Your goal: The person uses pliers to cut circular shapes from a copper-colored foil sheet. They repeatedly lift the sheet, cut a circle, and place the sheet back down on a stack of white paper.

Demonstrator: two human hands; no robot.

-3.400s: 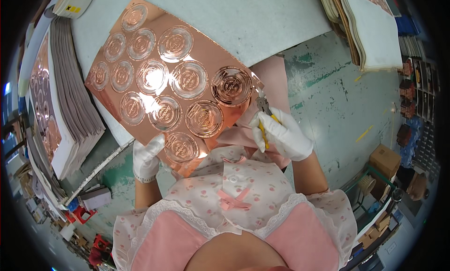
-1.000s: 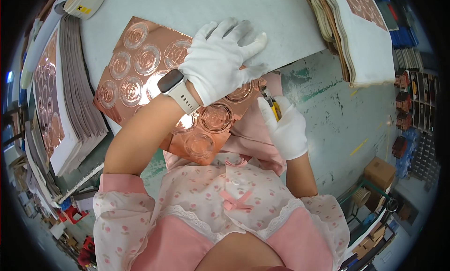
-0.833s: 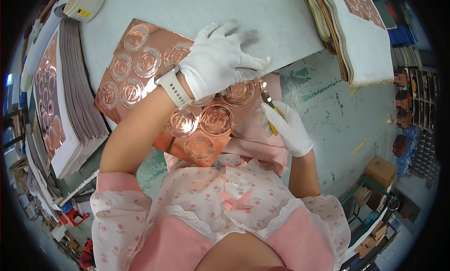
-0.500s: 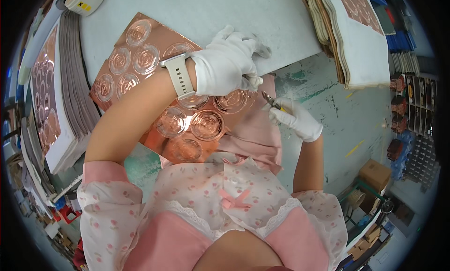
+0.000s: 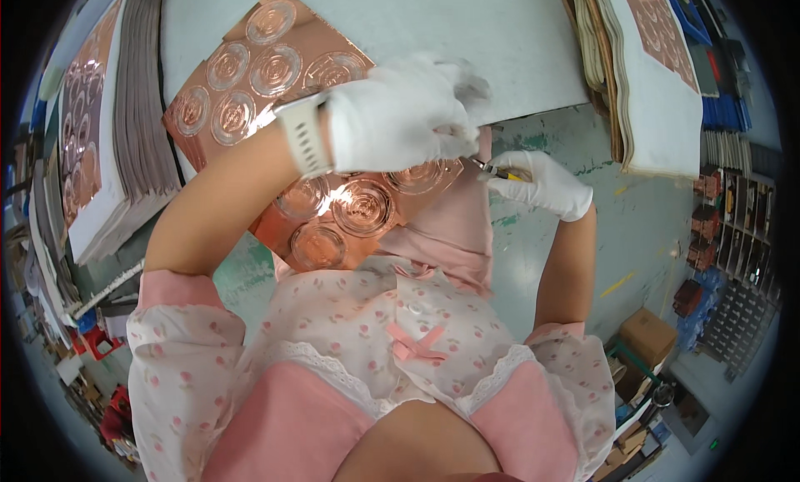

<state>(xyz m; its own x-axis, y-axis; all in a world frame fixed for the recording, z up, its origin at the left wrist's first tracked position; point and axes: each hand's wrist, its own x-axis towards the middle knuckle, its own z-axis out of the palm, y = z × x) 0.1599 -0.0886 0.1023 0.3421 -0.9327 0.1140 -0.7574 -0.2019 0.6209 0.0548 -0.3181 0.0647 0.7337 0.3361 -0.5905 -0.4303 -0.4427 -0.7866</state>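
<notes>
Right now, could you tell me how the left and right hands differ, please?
The left hand is over the embossed copper sheet; the right hand is past its corner. The right hand grips yellow-handled pliers; no tool shows in the left hand. Both wear white gloves.

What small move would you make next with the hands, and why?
Probably ease the left hand away from the yellow-handled pliers before the right hand works them: near the right corner of the copper-coloured sheet, the left hand and the pliers' tip appear close together, and blur hides whether they touch.
</notes>
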